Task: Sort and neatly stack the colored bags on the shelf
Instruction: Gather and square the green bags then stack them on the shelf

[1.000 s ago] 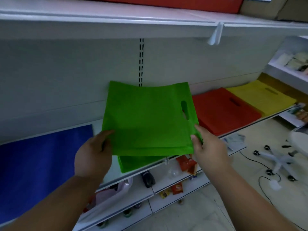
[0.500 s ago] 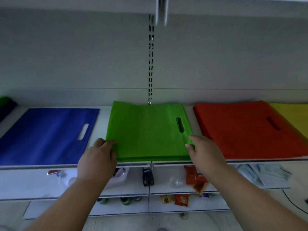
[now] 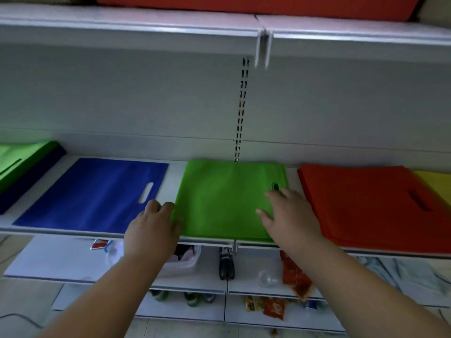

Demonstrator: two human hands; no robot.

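A: What changed?
B: The green bag (image 3: 229, 198), held up a second ago, now lies flat on the shelf (image 3: 122, 234), between the blue stack at nine o'clock and red at three.
A: The grip?
B: Right hand (image 3: 288, 215) spread flat on it; left hand (image 3: 152, 230) curled against its edge. Probably just squaring it up.

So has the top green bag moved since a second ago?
Yes. The green non-woven bag was held up against the white shelf's back panel; it now lies flat on the green stack.
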